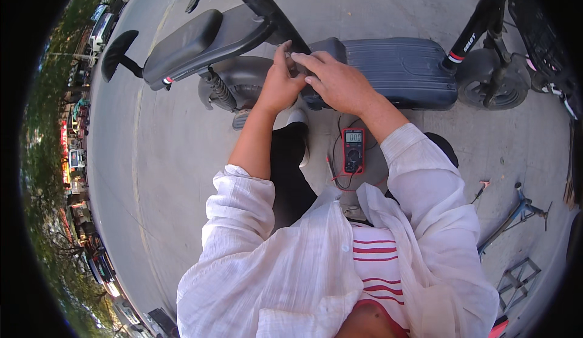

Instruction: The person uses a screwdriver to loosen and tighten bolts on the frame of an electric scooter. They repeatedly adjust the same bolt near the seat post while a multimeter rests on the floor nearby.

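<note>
Qty: 1 L grip [283, 83], 1 R grip [340, 83], 1 multimtr [353, 151], 1 scooter deck [398, 74].

Far left, the seat [183, 42] looks like smooth, softly shiny leatherette; right of it, the footboard [398, 65] is ridged matt plastic or rubber; nearer, the meter [353, 144] has a plastic case; creased cloth makes the shirt [297, 271]; the ground [173, 180] is matt concrete
</note>
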Demonstrator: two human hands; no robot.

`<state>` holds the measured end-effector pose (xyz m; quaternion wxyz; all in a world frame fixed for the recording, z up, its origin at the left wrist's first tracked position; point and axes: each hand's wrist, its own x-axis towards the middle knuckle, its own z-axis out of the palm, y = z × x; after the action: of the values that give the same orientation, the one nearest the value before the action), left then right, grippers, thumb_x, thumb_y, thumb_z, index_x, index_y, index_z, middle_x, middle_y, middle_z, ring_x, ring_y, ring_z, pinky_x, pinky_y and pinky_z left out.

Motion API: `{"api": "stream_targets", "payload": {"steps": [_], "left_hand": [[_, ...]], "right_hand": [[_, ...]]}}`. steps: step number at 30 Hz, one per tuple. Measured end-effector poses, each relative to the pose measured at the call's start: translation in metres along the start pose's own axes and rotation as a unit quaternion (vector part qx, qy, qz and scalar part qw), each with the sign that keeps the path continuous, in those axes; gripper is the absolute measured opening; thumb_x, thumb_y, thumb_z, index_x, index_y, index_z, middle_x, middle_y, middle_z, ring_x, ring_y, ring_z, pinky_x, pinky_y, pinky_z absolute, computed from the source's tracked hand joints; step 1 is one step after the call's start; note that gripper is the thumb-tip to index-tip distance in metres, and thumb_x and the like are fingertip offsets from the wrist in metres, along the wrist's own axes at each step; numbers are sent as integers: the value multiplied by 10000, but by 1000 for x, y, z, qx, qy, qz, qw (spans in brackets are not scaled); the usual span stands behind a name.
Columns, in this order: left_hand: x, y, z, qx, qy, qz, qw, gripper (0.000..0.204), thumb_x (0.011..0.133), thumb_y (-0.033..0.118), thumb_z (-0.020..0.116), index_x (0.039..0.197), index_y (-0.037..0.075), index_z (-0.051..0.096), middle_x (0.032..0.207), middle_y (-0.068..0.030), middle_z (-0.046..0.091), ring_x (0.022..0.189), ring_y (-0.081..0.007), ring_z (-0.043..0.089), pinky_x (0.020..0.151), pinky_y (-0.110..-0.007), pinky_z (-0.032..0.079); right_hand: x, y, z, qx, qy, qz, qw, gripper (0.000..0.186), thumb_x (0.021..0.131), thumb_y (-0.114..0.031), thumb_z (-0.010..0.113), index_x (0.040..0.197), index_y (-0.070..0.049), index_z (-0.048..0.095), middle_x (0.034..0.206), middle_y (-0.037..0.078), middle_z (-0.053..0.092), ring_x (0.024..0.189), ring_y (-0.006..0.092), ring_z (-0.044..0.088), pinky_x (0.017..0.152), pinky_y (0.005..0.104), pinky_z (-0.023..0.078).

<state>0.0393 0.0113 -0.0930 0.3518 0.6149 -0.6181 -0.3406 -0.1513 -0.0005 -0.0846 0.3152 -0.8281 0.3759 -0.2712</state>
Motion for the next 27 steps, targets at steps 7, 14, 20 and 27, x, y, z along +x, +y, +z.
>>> {"api": "stream_targets", "payload": {"steps": [7, 14, 20, 27], "left_hand": [[-11, -16, -15, -20, -19, 28, 999, 791, 896, -11, 611, 1610, 17, 272, 1349, -225, 645, 1247, -256, 634, 1070, -376, 482], [-7, 26, -47, -237, 129, 17, 963, 537, 985, 71, 614, 1482, -29, 435, 1227, -160, 689, 1006, -152, 653, 849, -295, 538], [-12, 20, -50, -278, 190, -7, 941, 422, 974, 88, 617, 1370, -33, 532, 1100, -115, 711, 931, -123, 638, 833, -276, 525], [-12, -4, -61, -214, 272, -39, 938, 329, 926, 123, 660, 1217, -28, 641, 930, -139, 736, 815, -213, 706, 783, -358, 558]], "right_hand": [[21, -3, 13, -2, 20, -34, 999, 337, 1018, -142, 560, 1355, -145, 561, 1354, 121, 612, 1147, 411, 638, 915, 485, 540], [46, -3, 26, -35, 50, -53, 997, 282, 977, -165, 660, 1242, -118, 575, 1182, 159, 620, 1030, 416, 653, 838, 493, 535], [55, -7, 27, -32, 5, -3, 999, 328, 978, -148, 642, 1288, -102, 546, 1085, 149, 652, 976, 350, 692, 838, 443, 535], [60, -6, 14, -5, -51, 39, 998, 338, 944, -158, 703, 1255, -94, 588, 1040, 156, 691, 951, 325, 702, 844, 400, 544]]}}
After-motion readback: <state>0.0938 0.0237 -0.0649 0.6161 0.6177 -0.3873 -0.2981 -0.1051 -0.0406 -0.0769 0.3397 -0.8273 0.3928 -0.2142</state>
